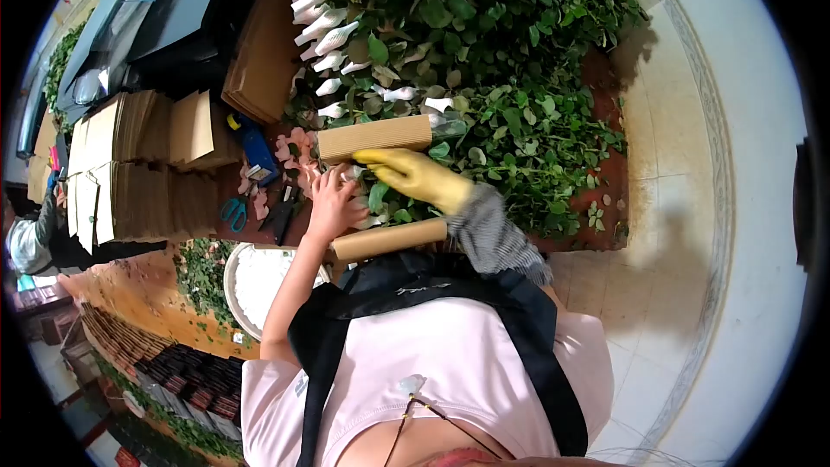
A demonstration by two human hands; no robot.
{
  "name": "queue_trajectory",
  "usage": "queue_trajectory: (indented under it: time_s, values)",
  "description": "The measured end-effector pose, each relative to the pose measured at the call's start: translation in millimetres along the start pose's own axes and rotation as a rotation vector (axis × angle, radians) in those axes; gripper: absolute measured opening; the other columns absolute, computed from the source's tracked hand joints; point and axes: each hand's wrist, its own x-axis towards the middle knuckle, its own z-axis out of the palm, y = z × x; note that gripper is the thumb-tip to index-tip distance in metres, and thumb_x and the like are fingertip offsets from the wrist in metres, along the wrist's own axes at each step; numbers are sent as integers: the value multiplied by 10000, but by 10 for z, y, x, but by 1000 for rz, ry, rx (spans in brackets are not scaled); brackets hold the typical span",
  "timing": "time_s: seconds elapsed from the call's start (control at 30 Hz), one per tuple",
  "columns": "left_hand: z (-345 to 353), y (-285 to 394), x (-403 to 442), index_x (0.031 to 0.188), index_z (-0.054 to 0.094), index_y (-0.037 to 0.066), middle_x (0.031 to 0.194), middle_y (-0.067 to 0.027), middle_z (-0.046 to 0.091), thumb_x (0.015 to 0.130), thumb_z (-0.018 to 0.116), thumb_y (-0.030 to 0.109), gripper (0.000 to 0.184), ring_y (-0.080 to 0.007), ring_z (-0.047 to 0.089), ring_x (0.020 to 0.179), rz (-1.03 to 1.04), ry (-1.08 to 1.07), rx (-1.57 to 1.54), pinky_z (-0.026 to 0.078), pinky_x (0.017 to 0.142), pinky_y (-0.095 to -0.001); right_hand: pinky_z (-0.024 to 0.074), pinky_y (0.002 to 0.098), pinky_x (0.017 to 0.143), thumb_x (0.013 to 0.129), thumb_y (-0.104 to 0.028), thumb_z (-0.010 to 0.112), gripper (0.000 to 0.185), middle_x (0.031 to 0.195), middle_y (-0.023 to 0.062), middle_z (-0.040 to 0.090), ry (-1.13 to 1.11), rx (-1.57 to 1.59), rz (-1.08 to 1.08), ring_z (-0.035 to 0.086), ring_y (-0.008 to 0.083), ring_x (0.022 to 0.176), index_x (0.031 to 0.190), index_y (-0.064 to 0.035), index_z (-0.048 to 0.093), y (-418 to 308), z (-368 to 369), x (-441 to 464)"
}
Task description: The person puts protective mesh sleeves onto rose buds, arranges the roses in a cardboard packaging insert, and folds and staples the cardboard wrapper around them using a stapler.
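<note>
My bare left hand (335, 203) bends its fingers around a flower head in a white sleeve (350, 173), partly hidden by the fingers. To its right, my right hand (424, 180) wears a yellow glove; its fingers stretch left against the edge of a corrugated cardboard strip (376, 138). A second rolled cardboard edge (389, 240) lies nearer my body. Leafy green stems (393, 206) show between the two cardboard parts, under my hands. Above them is a large heap of leafy stems (519, 60), their heads covered by white net sleeves (333, 36).
On the left stand stacked cardboard sheets (143, 199). Scissors with teal handles (233, 214), a blue tool (252, 149) and pink petals (298, 156) lie on the reddish table (609, 182). Below the table edge is a round white tub (232, 285). Another person (35, 238) is at the far left.
</note>
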Motion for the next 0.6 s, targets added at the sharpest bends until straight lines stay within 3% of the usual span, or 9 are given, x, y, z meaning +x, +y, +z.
queue_trajectory:
  time_s: [0.03,0.1,0.17,0.27,0.37,0.43,0.5,0.53,0.6]
  values:
    - [-9,9,-9,1098,679,83,1403,-164,481,630,868,291,546,-363,448,1291,15,17,8,324,1107,-527,479,412,1046,971,-188,602,426,1335,177,630,-21,-123,-79,615,330,1213,1381,-78,569,233,174,152]
    - [-38,26,-23,1060,690,76,1394,-193,487,620,867,279,516,-372,464,1275,20,18,4,320,1110,-535,495,433,1005,969,-196,573,390,1296,197,641,-81,-226,-4,621,364,1177,1338,-71,593,506,393,300]
    - [71,-37,-47,1051,691,83,1386,-204,491,617,872,282,510,-395,470,1266,19,64,-41,315,1113,-553,512,479,936,977,-253,559,353,1171,213,687,-23,-253,-87,654,390,1079,1261,-60,640,709,382,267]
    - [99,-89,-32,1040,688,85,1387,-211,486,627,881,286,498,-439,470,1250,88,65,-19,307,1108,-603,521,464,905,959,-445,518,437,1111,140,733,-271,-733,554,683,330,1064,1177,-131,730,262,179,196]
    - [-27,34,46,1071,675,56,1375,-220,488,648,877,267,514,-451,464,1250,27,-46,-20,310,1126,-591,535,443,869,962,-537,510,490,1103,109,746,-145,-774,680,701,274,1055,1129,-142,747,241,157,5]
    - [44,-34,49,1132,655,38,1377,-227,491,662,877,276,572,-455,460,1251,5,-73,-35,335,1116,-559,536,445,885,955,-531,548,502,1076,133,743,-21,-669,536,694,303,1050,1168,-110,720,374,134,-164]
    - [73,-84,38,1188,634,28,1389,-229,491,673,876,289,626,-455,455,1259,77,-52,12,352,1106,-545,538,446,895,943,-435,630,462,1089,165,727,248,-346,241,686,337,1037,1228,-74,665,619,121,-453]
    - [104,-118,21,1198,632,31,1404,-227,484,678,872,299,632,-459,448,1271,72,-60,51,350,1110,-557,541,453,895,923,-319,688,454,1137,171,711,309,-226,131,674,355,1054,1286,-59,609,554,46,-529]
    - [114,-139,9,1211,625,32,1407,-222,484,685,864,316,643,-463,435,1291,86,-68,78,332,1120,-578,518,449,911,904,-273,701,427,1085,153,702,366,-470,228,674,333,995,1272,-75,614,360,-78,-798]
